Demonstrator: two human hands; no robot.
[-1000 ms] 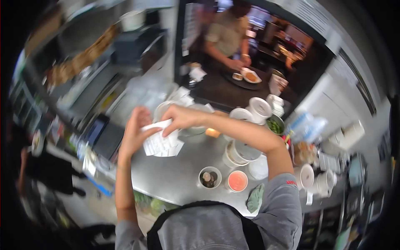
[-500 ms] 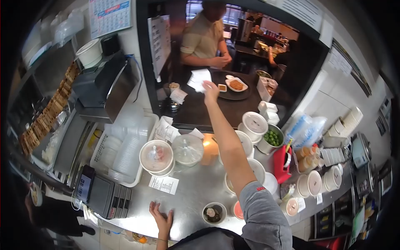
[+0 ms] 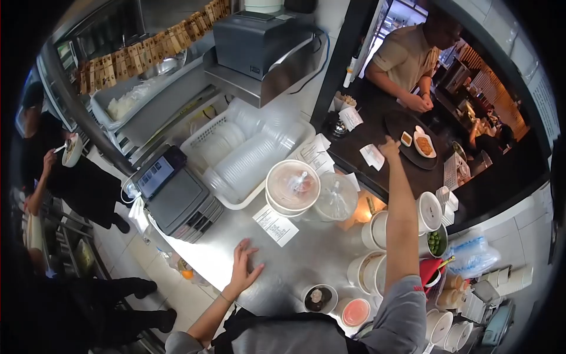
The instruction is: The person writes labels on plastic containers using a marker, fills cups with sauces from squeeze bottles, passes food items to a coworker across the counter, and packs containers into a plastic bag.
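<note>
My left hand (image 3: 241, 272) rests on the steel counter (image 3: 233, 227), fingers spread, holding nothing. Above it on the counter lies a printed receipt (image 3: 276, 225), beside lidded tubs, one of them a round white tub (image 3: 293, 186). My right arm reaches through the hatch, and my right hand (image 3: 390, 148) is over the dark ledge (image 3: 359, 141). White paper slips (image 3: 372, 157) lie just left of its fingers, apart from the palm. A dark tray (image 3: 407, 127) with a white dish of food (image 3: 424, 144) and a small sauce cup is right of that hand.
A person (image 3: 407, 65) stands beyond the hatch, hands together. Left are a payment terminal (image 3: 177, 194), a basket of plastic containers (image 3: 247, 159) and a printer (image 3: 250, 44). Bowls (image 3: 320, 298) and stacked tubs line the counter's right side. Another person (image 3: 76, 159) holds a bowl at far left.
My right hand has lowered the paper slips onto the ledge and let them go. My left hand stays on the counter. The view has turned to the left.
</note>
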